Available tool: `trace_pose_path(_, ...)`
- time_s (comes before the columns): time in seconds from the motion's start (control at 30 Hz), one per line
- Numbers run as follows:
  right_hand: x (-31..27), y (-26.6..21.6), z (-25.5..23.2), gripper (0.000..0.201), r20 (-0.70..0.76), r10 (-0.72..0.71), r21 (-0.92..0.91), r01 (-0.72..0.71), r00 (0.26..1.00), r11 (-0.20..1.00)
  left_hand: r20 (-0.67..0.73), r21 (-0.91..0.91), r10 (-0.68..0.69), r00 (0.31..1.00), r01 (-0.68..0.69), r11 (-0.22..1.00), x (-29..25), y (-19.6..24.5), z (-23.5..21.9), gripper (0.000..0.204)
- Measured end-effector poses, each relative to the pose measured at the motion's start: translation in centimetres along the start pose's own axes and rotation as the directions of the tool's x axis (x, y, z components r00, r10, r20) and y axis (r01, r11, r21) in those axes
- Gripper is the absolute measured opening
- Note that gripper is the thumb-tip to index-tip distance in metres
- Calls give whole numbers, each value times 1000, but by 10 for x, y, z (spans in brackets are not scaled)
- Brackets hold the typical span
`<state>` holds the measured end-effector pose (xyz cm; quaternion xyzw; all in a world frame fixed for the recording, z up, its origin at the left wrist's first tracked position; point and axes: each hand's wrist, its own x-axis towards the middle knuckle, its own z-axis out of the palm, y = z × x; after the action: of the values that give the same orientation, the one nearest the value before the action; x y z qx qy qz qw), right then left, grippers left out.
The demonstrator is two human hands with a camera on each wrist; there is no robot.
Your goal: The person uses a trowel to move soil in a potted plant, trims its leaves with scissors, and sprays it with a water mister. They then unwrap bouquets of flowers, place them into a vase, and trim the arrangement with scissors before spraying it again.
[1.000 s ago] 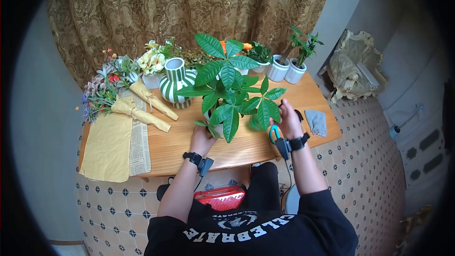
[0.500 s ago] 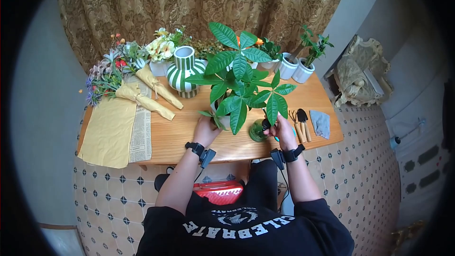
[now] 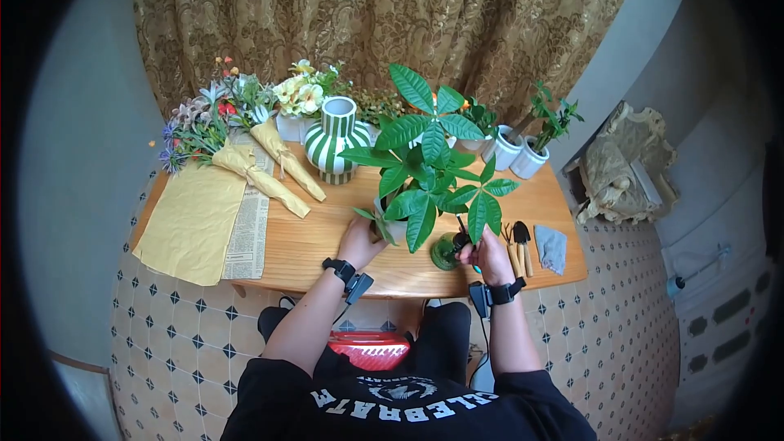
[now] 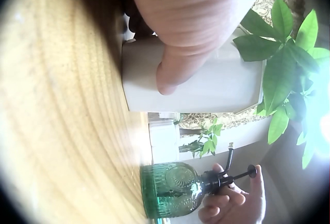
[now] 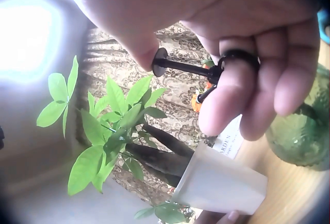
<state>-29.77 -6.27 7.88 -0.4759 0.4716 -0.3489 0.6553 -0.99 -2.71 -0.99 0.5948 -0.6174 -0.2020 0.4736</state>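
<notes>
A leafy green plant grows from a white pot on the wooden table. The left hand holds that pot low on its side, its thumb lying against the wall in the left wrist view. Right of the pot stands a green glass spray bottle with a black pump. The right hand grips the bottle's neck, fingers curled round the black collar and thumb on the pump's round top. In the right wrist view the thick brown stems show above the pot's rim.
Left are wrapped bouquets, brown paper, newspaper and a green-striped vase. Small potted plants line the back. Small garden tools and a grey cloth lie right of the right hand.
Over the last second, the right hand has moved inward from the table's right side and taken hold of the spray bottle's neck. The left hand stays at the pot. The head view has shifted.
</notes>
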Motion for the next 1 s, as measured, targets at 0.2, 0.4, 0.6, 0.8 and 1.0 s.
trace_pose_path(0.2,-6,-1,5,56,-54,-5,17,6,999,1000,4,32,-2,1000,2,999,0,3,-2,48)
trace_pose_path(0.4,-3,-3,-5,46,75,36,124,-45,997,991,18,26,-13,1000,13,1000,0,4,-3,47)
trace_pose_path(0.6,-17,2,-9,62,124,1,193,-25,992,981,-14,37,-12,1000,12,999,1,4,-3,45)
trace_pose_path(0.8,-79,24,10,70,303,-59,569,-131,951,812,7,31,-13,1000,13,999,0,9,-6,44)
trace_pose_path(1.0,-96,28,38,65,600,-241,668,-311,763,676,15,17,-26,1000,26,1000,-1,9,-5,48)
